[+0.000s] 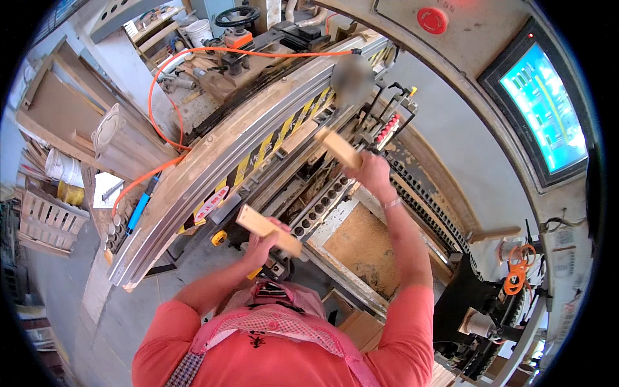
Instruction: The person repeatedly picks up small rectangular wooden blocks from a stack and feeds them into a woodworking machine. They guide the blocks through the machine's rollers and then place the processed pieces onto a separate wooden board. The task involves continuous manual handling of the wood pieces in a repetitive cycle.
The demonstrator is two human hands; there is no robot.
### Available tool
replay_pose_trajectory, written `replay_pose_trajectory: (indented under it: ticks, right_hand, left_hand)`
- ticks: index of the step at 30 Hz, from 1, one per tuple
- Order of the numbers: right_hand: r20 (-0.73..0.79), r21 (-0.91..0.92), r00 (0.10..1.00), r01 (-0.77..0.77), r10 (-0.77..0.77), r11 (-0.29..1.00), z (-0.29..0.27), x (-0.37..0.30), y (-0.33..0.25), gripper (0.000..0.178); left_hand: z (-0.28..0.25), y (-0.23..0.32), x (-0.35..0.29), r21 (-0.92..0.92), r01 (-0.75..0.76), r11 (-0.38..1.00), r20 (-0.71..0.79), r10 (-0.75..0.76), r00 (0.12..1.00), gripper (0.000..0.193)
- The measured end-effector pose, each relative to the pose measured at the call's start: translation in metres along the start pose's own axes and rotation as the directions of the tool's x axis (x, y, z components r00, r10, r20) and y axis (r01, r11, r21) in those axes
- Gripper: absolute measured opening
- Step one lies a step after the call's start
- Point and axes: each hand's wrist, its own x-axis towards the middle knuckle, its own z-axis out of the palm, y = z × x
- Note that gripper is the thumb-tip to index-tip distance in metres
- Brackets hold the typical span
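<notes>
My left hand (260, 250) grips a short, pale wooden block (259, 225), its fingers wrapped round the near end. Farther forward and to the right, my right hand (373, 174) is closed on a second wooden block (338, 147) of similar look, which points up and to the left. Both blocks are held over a woodworking machine (309, 216) with a row of round dark holes. A yellow-and-black striped strip (258, 158) runs along the machine's long metal rail, beyond both hands. Whether either block touches the machine I cannot tell.
An orange hose (151, 97) loops over the rail on the left. A blue marker-like tool (138, 209) lies on its near end. At upper right are a lit screen (545, 106) and a red button (432, 20). Orange-handled scissors (516, 277) hang at right; a sawdust-covered panel (364, 248) lies below.
</notes>
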Motion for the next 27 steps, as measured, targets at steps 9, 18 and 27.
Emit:
replay_pose_trajectory:
  ticks: [9,18,27]
  right_hand:
    - [-0.015,-0.268,1.000,-0.028,0.025,0.963,0.042,0.098,0.022,0.041]
    - [-0.072,-0.248,0.997,-0.002,-0.016,0.969,0.037,0.092,0.020,0.055]
    - [-0.047,-0.338,0.999,0.003,-0.020,0.941,0.039,0.087,0.024,0.047]
  left_hand:
    - [-0.010,-0.005,-0.027,0.296,0.032,0.955,-0.083,-0.007,0.997,0.020]
    - [-0.019,-0.005,-0.013,0.633,-0.102,0.767,0.075,0.071,0.995,0.027]
    - [-0.013,-0.008,-0.010,0.669,-0.082,0.739,0.062,0.054,0.997,0.020]
